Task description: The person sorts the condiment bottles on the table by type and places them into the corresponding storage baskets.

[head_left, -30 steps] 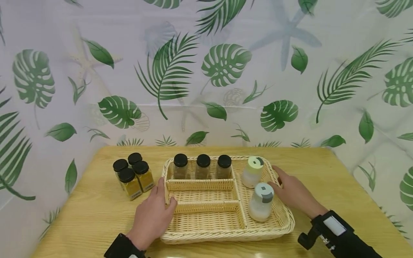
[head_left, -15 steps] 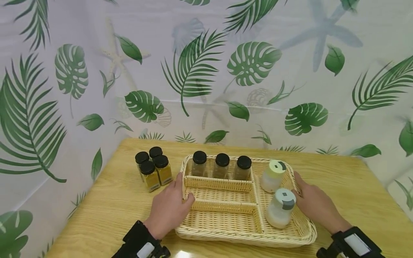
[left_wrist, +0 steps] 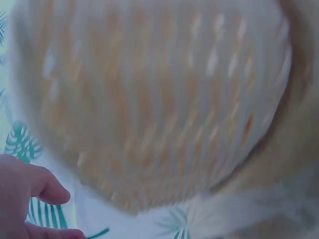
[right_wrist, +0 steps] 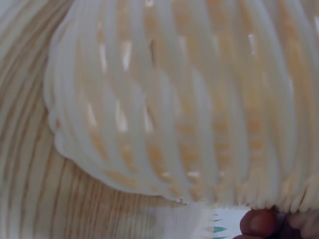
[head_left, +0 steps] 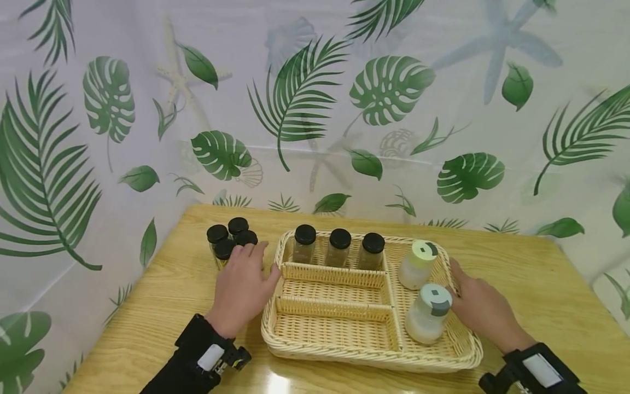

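Note:
A cream woven basket (head_left: 339,325) with divided compartments stands on the wooden table. My right hand (head_left: 484,312) holds its right rim; fingertips (right_wrist: 259,222) show at the rim in the right wrist view. My left hand (head_left: 241,287) is just off the basket's left side, fingers extended toward a cluster of black-lidded spice jars (head_left: 223,249) and partly covering them. In the left wrist view the left hand (left_wrist: 22,194) appears apart from the basket (left_wrist: 159,99), fingers loosely bent. Whether its fingertips touch a jar cannot be told.
Three black-lidded jars (head_left: 338,249) stand in the basket's back compartment. Its right compartment holds a yellow-lidded jar (head_left: 415,268) and a pale-blue-lidded jar (head_left: 428,314), both with white contents. A leaf-patterned cloth (head_left: 305,180) hangs behind the table (head_left: 147,328).
My left hand has let go of the basket's left rim and reached left to the jar cluster. The right hand stays on the right rim. The head view has turned left.

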A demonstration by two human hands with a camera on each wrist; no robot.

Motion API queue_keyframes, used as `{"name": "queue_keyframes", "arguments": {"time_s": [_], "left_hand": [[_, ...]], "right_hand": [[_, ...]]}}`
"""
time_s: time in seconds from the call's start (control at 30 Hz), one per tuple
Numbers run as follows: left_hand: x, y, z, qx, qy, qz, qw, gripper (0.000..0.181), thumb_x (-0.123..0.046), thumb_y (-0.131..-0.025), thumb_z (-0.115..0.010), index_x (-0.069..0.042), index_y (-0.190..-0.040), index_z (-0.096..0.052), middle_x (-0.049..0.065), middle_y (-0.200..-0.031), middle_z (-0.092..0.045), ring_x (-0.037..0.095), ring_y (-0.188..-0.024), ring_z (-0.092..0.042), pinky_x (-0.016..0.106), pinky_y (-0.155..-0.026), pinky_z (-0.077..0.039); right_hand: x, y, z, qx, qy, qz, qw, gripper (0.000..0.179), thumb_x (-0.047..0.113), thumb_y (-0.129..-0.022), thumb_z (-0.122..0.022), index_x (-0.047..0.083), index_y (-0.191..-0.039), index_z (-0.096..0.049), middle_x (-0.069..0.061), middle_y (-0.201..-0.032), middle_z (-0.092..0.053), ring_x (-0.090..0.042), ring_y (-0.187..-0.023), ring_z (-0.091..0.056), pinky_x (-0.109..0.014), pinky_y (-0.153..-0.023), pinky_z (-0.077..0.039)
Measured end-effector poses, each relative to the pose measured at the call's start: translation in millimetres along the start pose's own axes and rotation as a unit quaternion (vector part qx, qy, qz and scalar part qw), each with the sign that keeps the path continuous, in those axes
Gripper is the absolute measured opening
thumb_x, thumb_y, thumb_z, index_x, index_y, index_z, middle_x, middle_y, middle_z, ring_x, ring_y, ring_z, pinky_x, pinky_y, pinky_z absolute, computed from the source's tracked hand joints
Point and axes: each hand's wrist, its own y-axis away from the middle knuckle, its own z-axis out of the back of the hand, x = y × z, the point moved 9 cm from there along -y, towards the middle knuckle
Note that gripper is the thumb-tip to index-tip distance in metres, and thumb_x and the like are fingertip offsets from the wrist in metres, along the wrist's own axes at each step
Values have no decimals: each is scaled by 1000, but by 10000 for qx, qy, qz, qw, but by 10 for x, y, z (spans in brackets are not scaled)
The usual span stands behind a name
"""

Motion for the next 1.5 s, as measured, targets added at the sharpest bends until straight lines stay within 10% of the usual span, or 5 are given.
{"name": "queue_keyframes", "arguments": {"time_s": [0.2, 0.83, 1.5], "left_hand": [[130, -174, 166, -513, -394, -236, 9976, 39, -23, -83, -64, 2, -113, -64, 18, -102, -61, 34, -93, -48, 50, -74, -42], [316, -369, -20, -12, -1118, -182, 9936, 32, -15, -81, -69, 5, -107, -66, 22, -100, -56, 38, -89, -52, 57, -77, -40], [268, -420, -8, 362, -662, -445, 9962, 18, -13, -75, -69, 2, -80, -60, 17, -78, -55, 37, -74, -52, 53, -66, -43]], "right_hand": [[19, -5, 13, -83, 16, 74, 9999, 66, 22, -97, -48, -10, -147, -19, -3, -54, -51, -14, -45, -44, -31, -40, -30], [-47, 21, -22, 11, -55, -105, 9999, 67, 20, -96, -49, -10, -147, -18, -3, -52, -46, -14, -45, -42, -30, -41, -29], [-26, 22, 21, -209, -250, -44, 9995, 65, 21, -97, -49, -8, -148, -19, -1, -49, -44, -13, -41, -41, -29, -39, -27]]}}
